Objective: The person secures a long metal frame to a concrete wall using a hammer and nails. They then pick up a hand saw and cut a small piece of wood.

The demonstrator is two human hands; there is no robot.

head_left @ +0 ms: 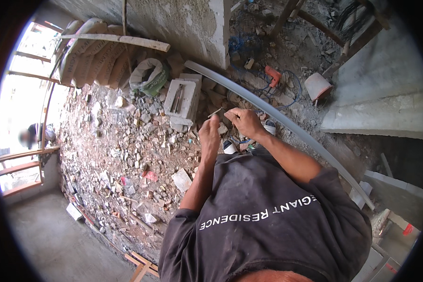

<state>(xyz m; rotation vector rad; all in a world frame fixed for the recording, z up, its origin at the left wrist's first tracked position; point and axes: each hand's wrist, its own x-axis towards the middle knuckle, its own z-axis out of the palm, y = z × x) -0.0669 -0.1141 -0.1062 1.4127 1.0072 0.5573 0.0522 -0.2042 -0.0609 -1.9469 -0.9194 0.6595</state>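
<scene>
My left hand [209, 135] is closed, with a thin, pale stick-like piece [215, 113] at its fingertips. Just to its right, my right hand [246, 123] has its fingers bent together in a pinch. Whatever that pinch holds, if anything, is too small to make out. Both hands are in front of my body, a small gap between them. Left of them stands a stack of light grey blocks [191, 88], with slim metal-looking tools [176, 98] lying on top. A long grey strip or pipe [286, 121] runs slantwise past my right hand and forearm.
Stone rubble [127, 141] covers the ground at left. Stacked brown sacks [98, 63] and an open green-white sack [149, 77] stand at the far left. Beyond the strip lie an orange power tool [272, 76] with a blue cord and a bucket [317, 86]. Another person [41, 135] is at far left.
</scene>
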